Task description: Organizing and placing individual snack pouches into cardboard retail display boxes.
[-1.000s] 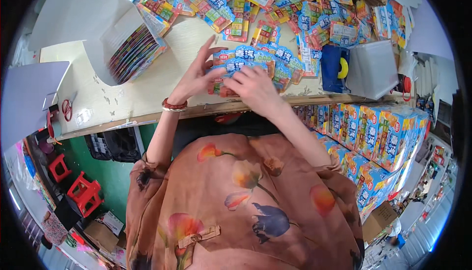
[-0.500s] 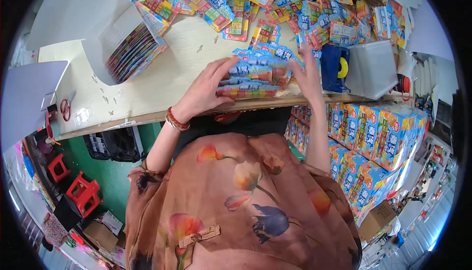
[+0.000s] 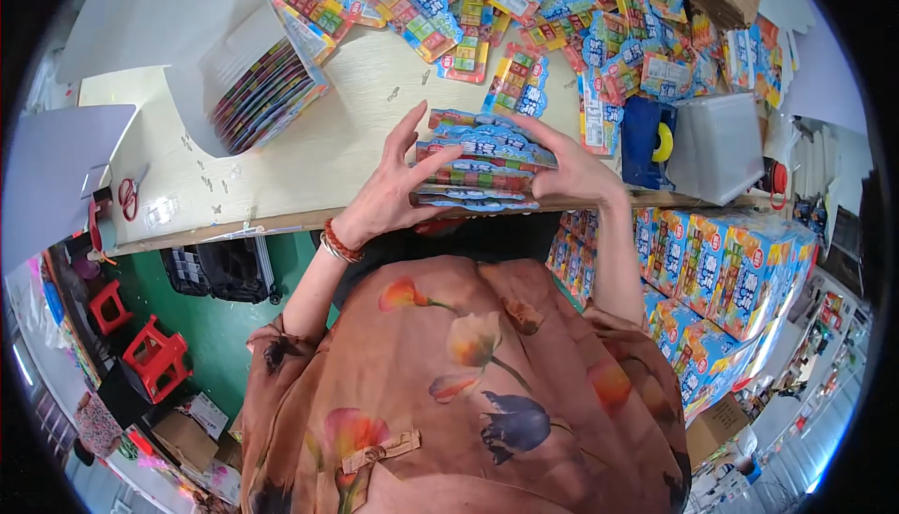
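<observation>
Since half a second ago both hands have drawn in around the stack of blister packs [image 3: 482,163] at the near edge of the table [image 3: 309,154], squaring it between them. Seen from the head camera, the left hand [image 3: 398,191] presses its palm and thumb against the stack's left side, fingers spread upward, while the right hand [image 3: 571,168] cups the right side, so the stack is clasped between the two. Behind it lie loose packs [image 3: 440,8] in a heap; an open white carton [image 3: 234,74] with packs on edge stands to the left, red scissors [image 3: 128,198] near the table's left end.
</observation>
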